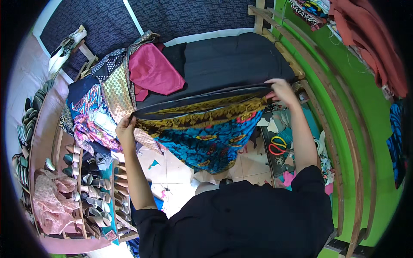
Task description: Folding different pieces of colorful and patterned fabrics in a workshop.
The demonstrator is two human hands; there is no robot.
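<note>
Two hands (pixel 125 128) (pixel 282 91) hold one patterned cloth (pixel 210 142).

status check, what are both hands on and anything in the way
Left hand and right hand gripping patterned cloth. Cloth spread between them, lower part hanging. Fabric pile near left hand; nothing visibly blocking.

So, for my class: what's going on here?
A person in a black top is holding up a patterned cloth, its upper edge spread between the left hand and right hand. It hangs at the near side of a black-covered surface. Scissors lie to the right.
</note>
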